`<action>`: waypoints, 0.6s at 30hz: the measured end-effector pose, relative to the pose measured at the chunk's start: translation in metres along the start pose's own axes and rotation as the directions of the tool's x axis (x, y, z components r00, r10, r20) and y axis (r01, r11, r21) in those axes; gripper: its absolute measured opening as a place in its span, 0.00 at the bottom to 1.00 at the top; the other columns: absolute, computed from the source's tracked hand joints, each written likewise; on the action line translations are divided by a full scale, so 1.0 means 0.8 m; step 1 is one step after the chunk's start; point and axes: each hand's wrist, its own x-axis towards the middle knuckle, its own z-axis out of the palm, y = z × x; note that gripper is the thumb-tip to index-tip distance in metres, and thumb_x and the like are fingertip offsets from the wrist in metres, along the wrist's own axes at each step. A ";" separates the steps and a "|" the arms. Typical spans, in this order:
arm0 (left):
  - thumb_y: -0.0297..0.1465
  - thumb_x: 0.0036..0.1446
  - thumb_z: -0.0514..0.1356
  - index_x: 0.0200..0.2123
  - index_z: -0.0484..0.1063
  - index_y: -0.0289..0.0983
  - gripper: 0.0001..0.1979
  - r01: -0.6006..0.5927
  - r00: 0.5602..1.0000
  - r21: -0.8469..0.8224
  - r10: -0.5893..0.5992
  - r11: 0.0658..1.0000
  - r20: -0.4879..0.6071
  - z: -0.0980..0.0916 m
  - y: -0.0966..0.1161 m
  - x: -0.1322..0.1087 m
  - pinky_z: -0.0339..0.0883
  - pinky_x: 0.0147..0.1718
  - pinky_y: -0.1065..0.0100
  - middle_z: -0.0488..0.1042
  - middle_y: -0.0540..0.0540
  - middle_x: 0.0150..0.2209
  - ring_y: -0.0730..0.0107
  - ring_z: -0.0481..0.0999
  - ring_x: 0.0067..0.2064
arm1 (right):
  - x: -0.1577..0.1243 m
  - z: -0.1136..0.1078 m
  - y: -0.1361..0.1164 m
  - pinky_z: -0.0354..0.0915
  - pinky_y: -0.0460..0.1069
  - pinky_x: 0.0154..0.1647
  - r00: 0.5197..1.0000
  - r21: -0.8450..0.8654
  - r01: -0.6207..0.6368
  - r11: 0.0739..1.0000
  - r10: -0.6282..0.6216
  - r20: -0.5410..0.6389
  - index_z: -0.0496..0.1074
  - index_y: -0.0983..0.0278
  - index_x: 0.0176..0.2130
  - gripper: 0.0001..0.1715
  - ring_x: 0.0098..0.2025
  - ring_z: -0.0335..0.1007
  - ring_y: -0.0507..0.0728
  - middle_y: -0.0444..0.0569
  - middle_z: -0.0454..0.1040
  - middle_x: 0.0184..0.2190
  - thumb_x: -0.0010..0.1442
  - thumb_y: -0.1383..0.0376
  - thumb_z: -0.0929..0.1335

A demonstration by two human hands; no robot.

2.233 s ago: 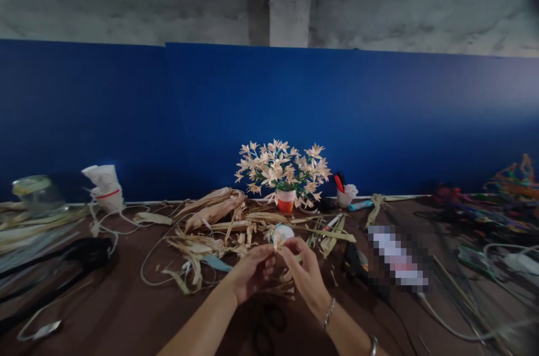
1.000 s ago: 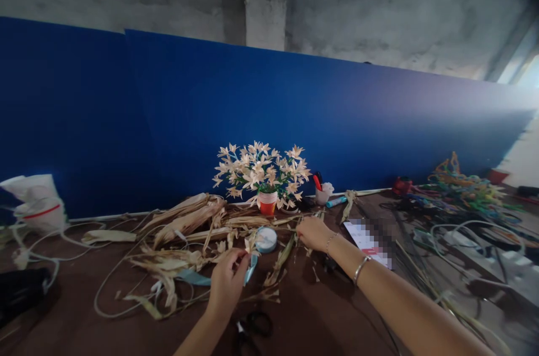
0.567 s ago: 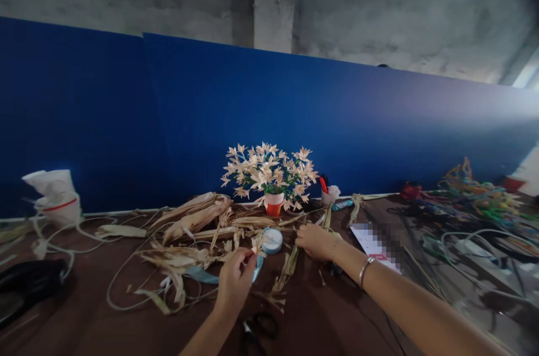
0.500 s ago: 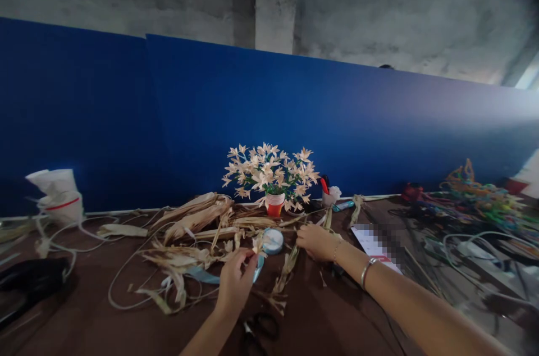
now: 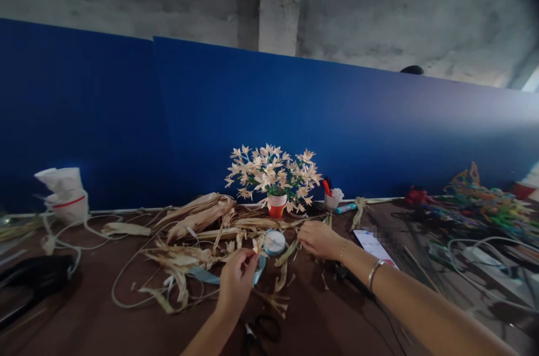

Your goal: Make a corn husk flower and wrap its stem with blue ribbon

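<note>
My left hand is closed in a pinch on a small pale flower of dried corn husk. To its right, my right hand reaches over the table with its fingers pressed together at the upper end of a dry husk strip. A roll of light blue tape or ribbon lies between the hands. Behind them stands a bunch of cream husk flowers with green stems in a red and white paper cup. Black-handled scissors lie below my left hand.
A heap of corn husks and white cord cover the left middle. A black tool and a white cup are further left. At right are a phone, cables and colourful cords. A blue partition stands behind.
The view has shifted slightly, so most things sit a little further right. The husk strip by my right hand lies differently, its lower part now curled. My left hand keeps its pinch.
</note>
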 end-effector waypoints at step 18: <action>0.38 0.46 0.57 0.23 0.69 0.35 0.12 0.090 0.994 -0.123 -0.097 0.988 -0.050 0.000 -0.001 0.005 0.58 0.23 0.73 0.68 0.50 0.20 0.73 0.64 0.22 | -0.030 -0.089 0.025 0.56 0.42 0.20 0.355 0.886 0.029 0.462 0.824 -0.441 0.64 0.64 0.28 0.10 0.22 0.61 0.48 0.43 0.68 0.22 0.52 0.59 0.64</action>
